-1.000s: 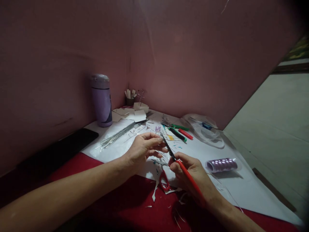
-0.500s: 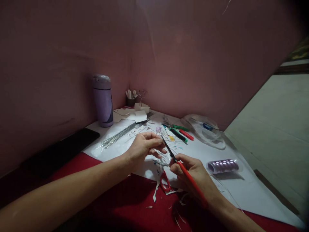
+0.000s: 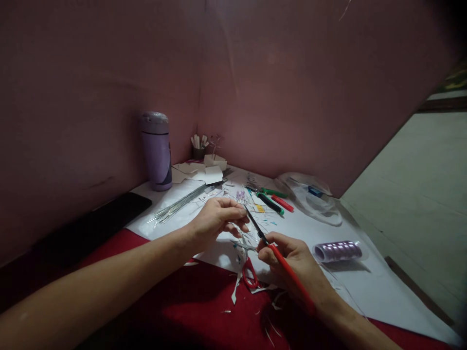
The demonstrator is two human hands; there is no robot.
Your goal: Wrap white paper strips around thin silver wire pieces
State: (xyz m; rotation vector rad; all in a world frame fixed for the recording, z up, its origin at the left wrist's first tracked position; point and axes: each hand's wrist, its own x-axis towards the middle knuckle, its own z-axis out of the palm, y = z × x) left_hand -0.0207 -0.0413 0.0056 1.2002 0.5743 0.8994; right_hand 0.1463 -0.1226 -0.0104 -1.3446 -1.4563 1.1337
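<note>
Pliers with red handles (image 3: 287,270) and a slim black nose rest in my right hand (image 3: 304,262), whose fingers are wrapped round them. The nose points up and left, its tip meeting the fingertips of my left hand (image 3: 217,218). Thumb and forefinger of that left hand are pinched together; whatever lies between them is too small to make out. Below the hands, red-handled scissors (image 3: 250,274) lie at the edge of the white paper (image 3: 284,233). Just beyond my left fingers is a small purple striped piece (image 3: 240,196).
Thin metal wires (image 3: 178,203) lie left of centre. Green-and-black pliers (image 3: 270,203) and a red tool (image 3: 282,202) sit behind the hands. A purple spool (image 3: 339,251) lies at right, near a plastic bag (image 3: 332,214). A purple tumbler (image 3: 156,158) stands back left beside a dark flat object (image 3: 120,214).
Very little differs. The view has shifted slightly, and my left fingers have moved a touch, while the pliers' tip stays at them.
</note>
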